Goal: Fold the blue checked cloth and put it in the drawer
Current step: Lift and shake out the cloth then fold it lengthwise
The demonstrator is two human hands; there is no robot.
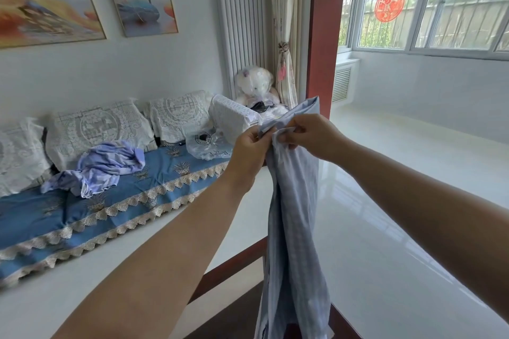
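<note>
The blue checked cloth point(296, 217) hangs in a long bunched strip in front of me, from chest height down past the bottom of the view. My left hand point(252, 150) and my right hand point(311, 136) pinch its top edge close together, almost touching. One corner of the cloth sticks up above my right hand. No drawer is in view.
A sofa with a blue lace-trimmed cover point(115, 201) runs along the left wall, with a crumpled lilac garment point(102, 168), a plastic bag point(208, 146) and a wrapped teddy bear point(256, 85) on it. A dark red wooden table point(234, 308) lies below my arms. Glossy white floor point(413, 201) stretches right.
</note>
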